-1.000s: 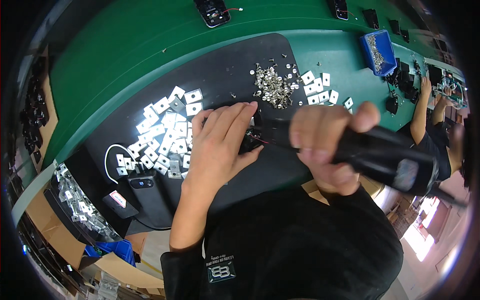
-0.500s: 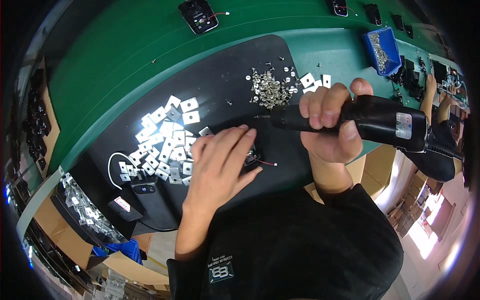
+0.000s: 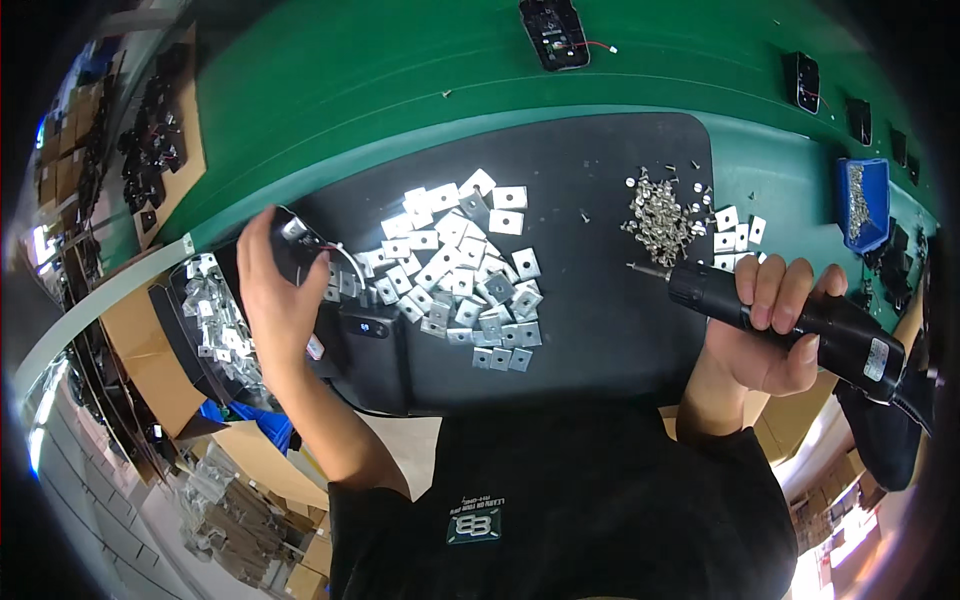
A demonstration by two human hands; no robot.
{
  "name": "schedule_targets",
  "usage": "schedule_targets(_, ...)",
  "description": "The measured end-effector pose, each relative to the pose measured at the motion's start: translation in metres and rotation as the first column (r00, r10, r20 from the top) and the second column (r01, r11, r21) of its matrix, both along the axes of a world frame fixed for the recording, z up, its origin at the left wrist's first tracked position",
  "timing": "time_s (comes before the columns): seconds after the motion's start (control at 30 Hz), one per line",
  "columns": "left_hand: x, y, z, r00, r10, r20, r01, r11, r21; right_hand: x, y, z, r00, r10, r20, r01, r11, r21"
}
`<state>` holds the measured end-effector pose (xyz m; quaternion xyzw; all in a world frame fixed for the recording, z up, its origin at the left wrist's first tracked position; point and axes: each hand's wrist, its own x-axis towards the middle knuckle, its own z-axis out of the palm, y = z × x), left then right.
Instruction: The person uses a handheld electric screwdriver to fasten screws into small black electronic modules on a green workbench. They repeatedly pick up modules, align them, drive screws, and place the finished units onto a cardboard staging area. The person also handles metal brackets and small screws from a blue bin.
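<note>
My left hand [image 3: 275, 305] is at the far left of the black mat, its fingers and thumb gripping a small black casing [image 3: 292, 250] with a silver plate on it and a red wire trailing from it. The hand hides part of the casing. In my right hand [image 3: 765, 350] is a black electric screwdriver [image 3: 840, 335], its bit pointing left just below a heap of screws [image 3: 660, 225]. Square metal plates with holes [image 3: 455, 265] lie piled in the middle of the mat, between my hands.
Beyond the mat [image 3: 590, 330] runs a green belt [image 3: 400, 70] carrying black casings [image 3: 555, 35]. A blue bin of screws [image 3: 875, 205] stands at right. Nearer my left arm are a black box with a lit display [image 3: 367, 328] and a tray of metal parts [image 3: 215, 325].
My left hand has gone from the middle of the mat to its far left, carrying the casing. My right hand still holds the screwdriver. The view has shifted left.
</note>
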<state>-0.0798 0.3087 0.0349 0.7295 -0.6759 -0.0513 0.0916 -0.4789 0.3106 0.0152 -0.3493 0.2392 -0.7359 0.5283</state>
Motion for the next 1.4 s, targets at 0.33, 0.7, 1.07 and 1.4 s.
schedule_targets(0.33, -0.058, -0.014, 0.019, 0.982, -0.186, -0.023, 0.185, 0.982, -0.042, 0.007, -0.006, 0.002, 0.997, 0.076, 0.006, -0.076, 0.997, 0.024)
schedule_targets(0.7, -0.084, -0.044, -0.002, 0.948, -0.076, -0.307, 0.157, 0.956, 0.247, 0.008, 0.004, 0.01, 0.993, 0.11, 0.045, -0.113, 0.99, 0.087)
schedule_targets(1.07, -0.139, -0.134, -0.019, 0.846, -0.108, -0.523, 0.081, 0.994, -0.074, -0.002, 0.002, -0.001, 0.99, 0.14, -0.03, -0.143, 0.984, -0.102)
schedule_targets(1.4, -0.157, -0.171, -0.045, 0.902, -0.109, -0.418, 0.079, 0.993, -0.088, -0.013, -0.005, -0.005, 0.994, 0.109, 0.022, -0.107, 0.991, -0.082)
